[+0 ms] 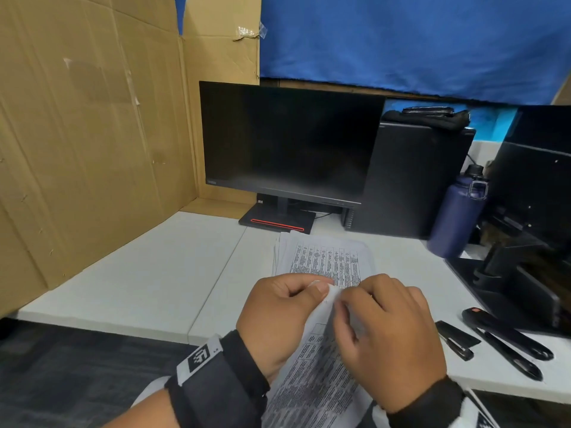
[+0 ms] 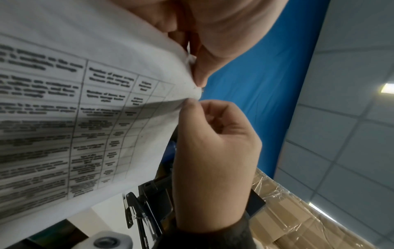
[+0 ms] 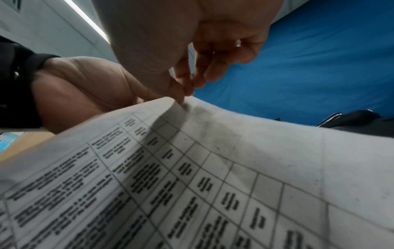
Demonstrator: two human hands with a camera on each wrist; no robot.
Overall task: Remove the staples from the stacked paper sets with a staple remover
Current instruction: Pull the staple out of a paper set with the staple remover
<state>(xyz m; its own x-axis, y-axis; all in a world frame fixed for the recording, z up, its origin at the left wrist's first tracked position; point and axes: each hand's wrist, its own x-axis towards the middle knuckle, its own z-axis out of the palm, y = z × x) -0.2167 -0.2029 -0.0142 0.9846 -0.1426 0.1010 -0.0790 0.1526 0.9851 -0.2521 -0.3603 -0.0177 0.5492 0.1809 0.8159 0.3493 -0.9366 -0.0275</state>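
Note:
Both hands hold one printed paper set (image 1: 318,372) lifted over the desk's front edge. My left hand (image 1: 324,290) pinches its top corner between thumb and fingers. My right hand (image 1: 344,301) pinches the same corner from the other side with its fingers curled. The left wrist view shows the left thumb (image 2: 200,74) and the right fingertips (image 2: 189,104) meeting at the corner. In the right wrist view the right fingers (image 3: 185,89) touch the sheet's edge (image 3: 213,168). No staple shows clearly. More paper sets (image 1: 324,261) lie stacked behind the hands.
An opened black stapler (image 1: 506,338) and a small black tool (image 1: 455,338) lie on the white desk (image 1: 139,273) to the right. Behind stand a monitor (image 1: 287,140), a computer case (image 1: 414,180) and a blue bottle (image 1: 457,217). Cardboard (image 1: 86,134) walls the left side.

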